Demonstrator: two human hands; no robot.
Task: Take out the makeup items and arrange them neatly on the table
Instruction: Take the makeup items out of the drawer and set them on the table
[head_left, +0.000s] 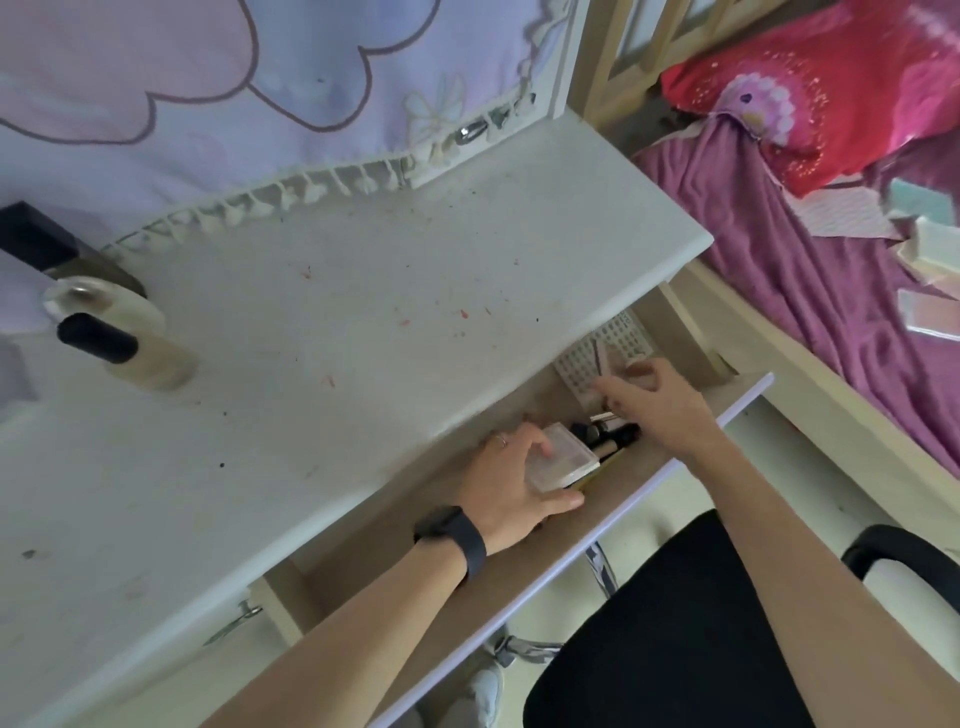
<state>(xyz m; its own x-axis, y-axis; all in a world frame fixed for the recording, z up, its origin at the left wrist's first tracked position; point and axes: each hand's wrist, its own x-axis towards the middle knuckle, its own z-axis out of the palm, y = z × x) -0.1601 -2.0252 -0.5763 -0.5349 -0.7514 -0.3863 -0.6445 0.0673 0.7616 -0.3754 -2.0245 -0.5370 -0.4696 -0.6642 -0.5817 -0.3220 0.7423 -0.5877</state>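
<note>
We view a home bedroom. A bed (810, 270) with a purple sheet and a red pillow (831, 88) stands beside a white dressing table (363, 312).

Soft, even daylight fills my view; my left hand (511, 483) casts little shadow. The bottle (130, 343) at nine o'clock blurs.

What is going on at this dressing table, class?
A person works at a white tabletop whose shallow wooden drawer is pulled open. The left-hand grip holds a clear flat plastic compact case inside the drawer. The right-hand grip, fingers loose and holding nothing, reaches over dark cosmetic tubes near a white perforated plastic basket. A pale bottle with a black cap stands at the tabletop's left edge.
</note>
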